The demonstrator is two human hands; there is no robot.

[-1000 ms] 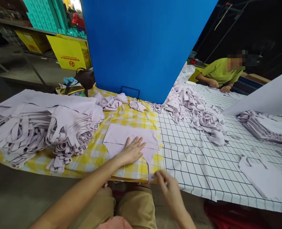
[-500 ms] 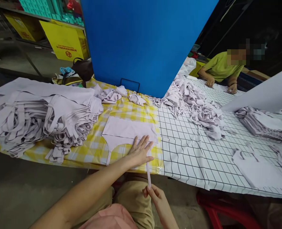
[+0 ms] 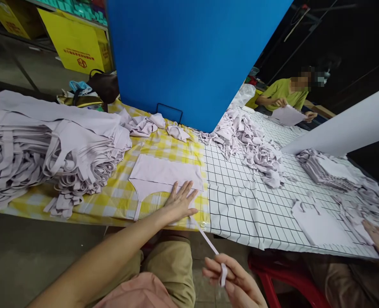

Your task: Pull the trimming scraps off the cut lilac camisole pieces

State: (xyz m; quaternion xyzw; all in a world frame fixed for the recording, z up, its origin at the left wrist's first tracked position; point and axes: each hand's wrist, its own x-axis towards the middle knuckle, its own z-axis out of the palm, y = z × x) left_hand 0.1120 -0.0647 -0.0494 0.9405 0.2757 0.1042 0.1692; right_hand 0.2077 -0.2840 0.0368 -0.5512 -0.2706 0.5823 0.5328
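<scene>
your left hand (image 3: 180, 203) is lying flat on the lilac top (image 3: 163, 171), fingers spread and apart, pressing down without closing on anything. your right hand (image 3: 237, 276) is clamping one strap (image 3: 206, 236) between its fingers, out past the front edge of the yellow checked cloth (image 3: 112, 203), and the strap's end is looping over a finger. the top is lying on that cloth in front of you, just right of the stack of tops (image 3: 89, 141), while its other strap (image 3: 138, 209) is pointing toward the front edge.

if your palm is pressing too lightly, you are risking the taut strap dragging the top askew and wrinkling it. if you are pulling too hard, you are probably straining the strap where it is joining the top. since the strap is bending around your fingers, it could also be twisting. loose straps are hanging from the stack, so a stray sleeve or arm could be snagging them.

a yellow box (image 3: 77, 42) is showing a red logo (image 3: 82, 63) and a row of red characters, too small for reading. a second yellow box (image 3: 11, 19) is carrying blurred marks. no label is showing on the top.
</scene>
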